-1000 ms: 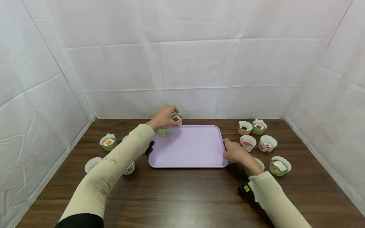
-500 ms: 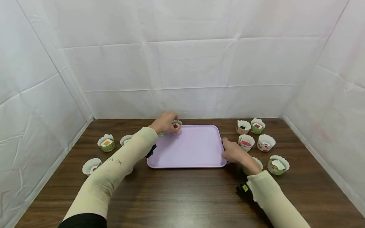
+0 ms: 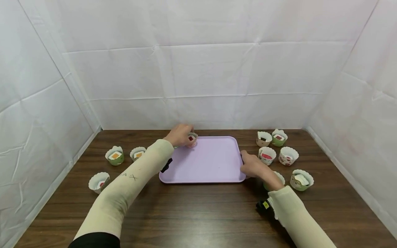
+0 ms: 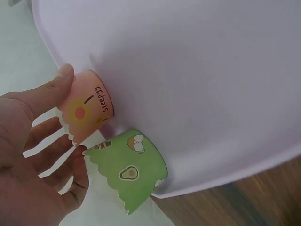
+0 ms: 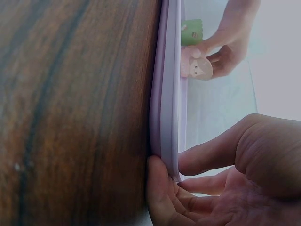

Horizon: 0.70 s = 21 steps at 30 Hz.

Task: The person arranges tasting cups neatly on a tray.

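A pink paper baking cup printed with a face and the word "sleepy" stands on the far left part of the lilac tray. My left hand holds it, thumb at one side and fingers behind the scalloped rim. Right beside it on the tray stands a green paper baking cup with an avocado print, mostly hidden by the hand in the head view. In the head view, a white piece with a dark red patch shows inside the pink cup. My right hand pinches the tray's right edge between thumb and fingers.
On the brown table, several filled paper cups stand right of the tray, including a red-printed cup and a green one. More stand at left, such as a green cup and a white cup. A white curtain encloses the back and sides.
My left hand has lowered the pink cup from above the tray's back edge onto the tray, beside the green cup. The right hand keeps its grip on the tray edge.
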Each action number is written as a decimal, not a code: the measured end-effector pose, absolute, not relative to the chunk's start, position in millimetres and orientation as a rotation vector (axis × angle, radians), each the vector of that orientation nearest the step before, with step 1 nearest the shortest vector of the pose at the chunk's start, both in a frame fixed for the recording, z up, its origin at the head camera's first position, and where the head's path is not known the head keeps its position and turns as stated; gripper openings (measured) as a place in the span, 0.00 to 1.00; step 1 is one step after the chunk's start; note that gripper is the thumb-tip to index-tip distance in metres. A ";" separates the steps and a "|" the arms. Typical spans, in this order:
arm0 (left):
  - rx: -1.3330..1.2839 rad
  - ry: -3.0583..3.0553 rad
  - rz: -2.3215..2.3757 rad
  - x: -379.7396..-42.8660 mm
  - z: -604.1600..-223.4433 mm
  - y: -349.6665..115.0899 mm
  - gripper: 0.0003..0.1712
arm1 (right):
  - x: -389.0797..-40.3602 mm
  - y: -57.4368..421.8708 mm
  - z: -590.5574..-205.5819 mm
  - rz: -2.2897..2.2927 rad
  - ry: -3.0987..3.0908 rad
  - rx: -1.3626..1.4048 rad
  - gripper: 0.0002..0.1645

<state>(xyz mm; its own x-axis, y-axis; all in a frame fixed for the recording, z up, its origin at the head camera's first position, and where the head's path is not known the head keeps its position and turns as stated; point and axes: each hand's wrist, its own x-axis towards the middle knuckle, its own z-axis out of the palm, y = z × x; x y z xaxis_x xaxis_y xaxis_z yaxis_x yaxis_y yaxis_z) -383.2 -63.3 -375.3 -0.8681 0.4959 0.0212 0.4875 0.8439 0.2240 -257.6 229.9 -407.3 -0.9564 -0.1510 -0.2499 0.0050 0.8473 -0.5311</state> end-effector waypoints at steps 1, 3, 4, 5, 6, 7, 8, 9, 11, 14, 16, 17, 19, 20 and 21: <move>0.787 2.980 0.343 -382.9 -375.0 -63.3 0.24 | -257.6 229.7 -407.3 -0.790 2.739 -0.107 0.38; 0.773 2.979 0.347 -382.3 -374.2 -63.2 0.24 | -257.8 229.3 -406.8 -0.794 2.732 -0.096 0.38; 0.769 2.980 0.349 -382.0 -373.8 -63.2 0.24 | -258.0 229.2 -406.5 -0.793 2.729 -0.091 0.39; 0.764 2.979 0.351 -381.5 -373.1 -63.2 0.24 | -258.2 229.2 -406.0 -0.790 2.728 -0.087 0.39; 0.760 2.979 0.353 -381.3 -372.7 -63.4 0.24 | -258.5 229.2 -405.5 -0.786 2.726 -0.084 0.39; 0.753 2.977 0.355 -381.2 -372.3 -63.5 0.24 | -258.8 229.2 -404.8 -0.784 2.724 -0.083 0.39; 0.748 2.976 0.356 -381.1 -372.0 -63.6 0.25 | -259.2 229.2 -404.2 -0.778 2.724 -0.084 0.39; 0.747 2.977 0.350 -381.1 -371.8 -63.6 0.25 | -259.5 229.3 -403.9 -0.775 2.724 -0.084 0.39; 0.737 2.967 0.357 -381.1 -371.2 -63.6 0.25 | -260.2 229.4 -403.2 -0.771 2.725 -0.082 0.39; 0.745 2.958 0.355 -381.8 -371.0 -64.2 0.27 | -261.0 229.2 -402.7 -0.774 2.724 -0.083 0.39; 0.743 2.943 0.374 -382.0 -371.7 -64.8 0.29 | -261.1 229.1 -403.1 -0.784 2.722 -0.080 0.39; 0.744 2.938 0.383 -382.3 -372.6 -65.3 0.32 | -261.0 229.1 -403.0 -0.785 2.721 -0.081 0.39; 0.737 2.924 0.398 -381.4 -373.1 -65.6 0.36 | -261.1 229.5 -403.1 -0.780 2.721 -0.088 0.39; 0.728 2.919 0.402 -380.6 -373.3 -65.9 0.38 | -261.1 229.7 -403.1 -0.777 2.723 -0.094 0.38; 0.723 2.918 0.402 -379.8 -373.3 -66.2 0.40 | -261.2 230.0 -403.2 -0.773 2.724 -0.098 0.38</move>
<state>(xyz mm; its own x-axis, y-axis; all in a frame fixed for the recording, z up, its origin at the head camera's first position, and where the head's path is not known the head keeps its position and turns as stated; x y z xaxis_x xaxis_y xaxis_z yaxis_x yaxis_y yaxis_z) -379.8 -66.2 -373.3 -0.8809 0.4716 -0.0411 0.4429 0.8517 0.2803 -261.2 230.0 -403.2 -0.9506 -0.1474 -0.2731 0.0181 0.8522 -0.5229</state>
